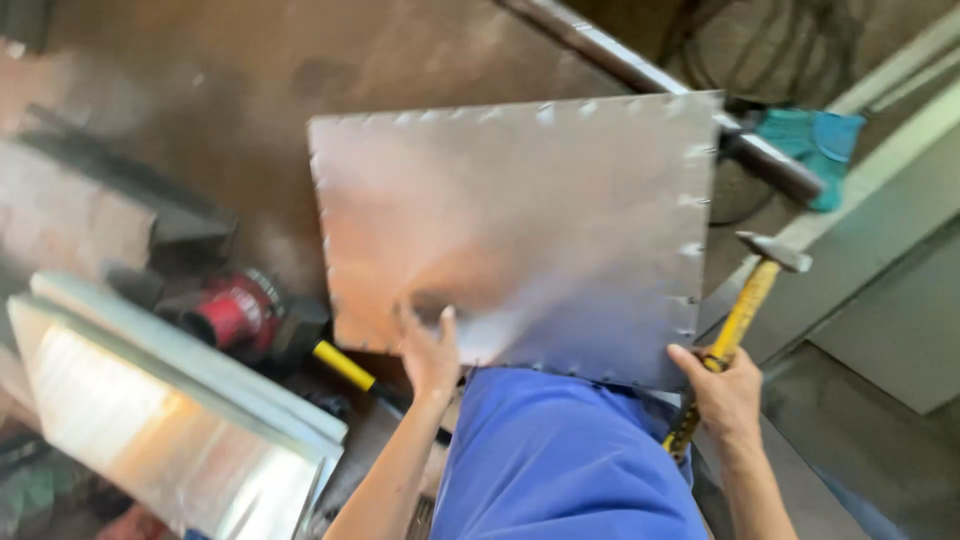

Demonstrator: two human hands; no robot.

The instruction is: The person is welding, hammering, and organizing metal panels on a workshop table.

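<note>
The left hand presses its spread fingers flat against the face of a shiny rectangular sheet-metal panel with dimpled edges, near the panel's lower edge, which rests on a knee in blue trousers. The right hand has its fingers wrapped tight around the yellow handle of a steel-headed hammer, just beside the panel's lower right corner; the hammer head points up past the fingers, clear of the panel. Left of the left fingers lies a red power tool.
</note>
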